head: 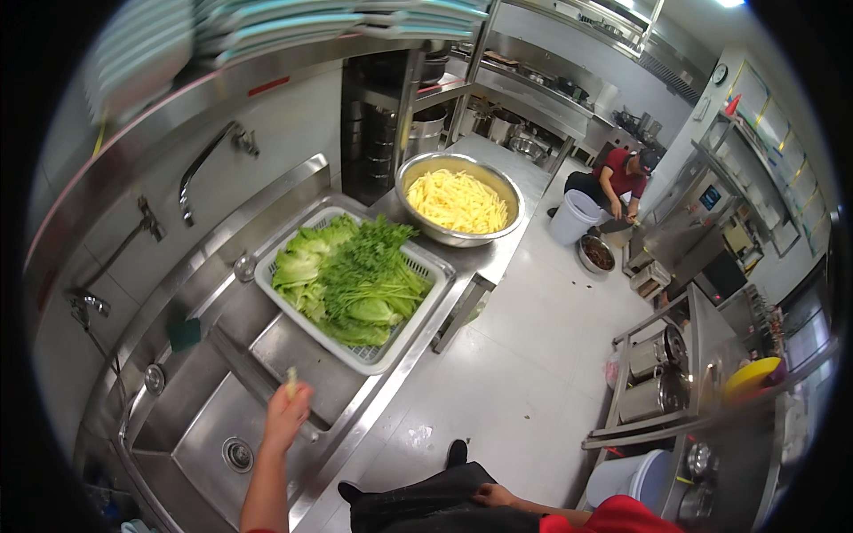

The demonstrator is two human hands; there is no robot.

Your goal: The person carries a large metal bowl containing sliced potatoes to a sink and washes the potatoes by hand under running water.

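My left hand (288, 408) is closed on a small pale piece of food (292, 381) above the divider of the stainless steel double sink (200, 426). Just beyond it, a white plastic basket (363, 365) rests over the far basin, filled with leafy lettuce (300, 266) and green herbs (373, 266). Behind the basket, a steel bowl (460, 233) of yellow cut strips (456, 203) stands on the metal counter. Low at my front, my right hand (494, 496) lies against the dark apron (426, 500); its fingers are partly curled, and whether they grip the cloth is unclear.
A dark green scouring pad (184, 334) lies on the sink ledge below wall taps (226, 146). Stacked trays (286, 26) fill the shelf above. Farther off, a crouching person (620, 176) works beside a white bucket (574, 216) and a bowl (596, 254) on the floor. Metal racks (640, 426) line the right.
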